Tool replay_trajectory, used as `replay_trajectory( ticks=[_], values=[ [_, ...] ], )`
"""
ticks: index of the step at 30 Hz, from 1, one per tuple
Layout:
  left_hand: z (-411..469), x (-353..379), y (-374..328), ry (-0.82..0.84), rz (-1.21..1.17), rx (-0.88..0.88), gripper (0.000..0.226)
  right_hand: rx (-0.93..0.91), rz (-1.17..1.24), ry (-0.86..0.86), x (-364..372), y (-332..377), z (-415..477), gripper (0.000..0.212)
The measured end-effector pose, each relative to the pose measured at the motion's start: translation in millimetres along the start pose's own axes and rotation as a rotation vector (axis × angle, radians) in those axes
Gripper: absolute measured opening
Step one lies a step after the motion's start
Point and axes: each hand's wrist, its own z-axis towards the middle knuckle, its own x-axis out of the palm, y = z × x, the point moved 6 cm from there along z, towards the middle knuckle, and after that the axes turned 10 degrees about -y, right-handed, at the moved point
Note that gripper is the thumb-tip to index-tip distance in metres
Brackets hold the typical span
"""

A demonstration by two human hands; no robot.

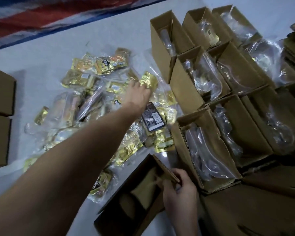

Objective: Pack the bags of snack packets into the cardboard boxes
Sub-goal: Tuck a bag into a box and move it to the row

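- This looks like a small packing area set up on a floor or low surface, not a proper warehouse line.
- Open cardboard boxes stand packed tight in rows, most already holding clear plastic bags.
- A loose heap of gold snack packets in clear bags lies spread on a pale sheet.
- A red, white and blue striped mat runs along the far edge.

A red, white and blue striped cloth lies along the pale floor's far edge.
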Motion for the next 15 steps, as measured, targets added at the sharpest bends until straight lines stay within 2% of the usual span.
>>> replay_trajectory(
  ticks=[2, 4, 8, 11, 15],
  values=[
    [-2.6, -6.7, 7.5, 0.026, -0.107, -0.089, 0.043, -0.006, -0.017, 0.031, -0.3, 0.7, 3.3, 0.012],
    [-4.7, -19.5, 25.5, -0.036, -0.352, -0.281, 0.021, -0.028, -0.037, 0.048, -1.0, 2.9, 4.6, 0.01],
    [-29.7, -53.8, 47.7, -0.166, -0.848, -0.521, 0.027, -0.065, -0.061, 0.076, -1.1, 5.8, 0.6, 0.01],
    [-64.7, -88.0, 53.4, -0.261, -1.036, -0.556, 0.033, -0.075, -0.103, 0.1, -4.1, 2.5, -4.0, 0.01],
    [-121.5, -133.5, 75.5, -0.415, -1.153, -0.542, 0.01, -0.117, -0.207, 0.167, -6.0, -5.3, -16.1, 0.029]
  ],
)
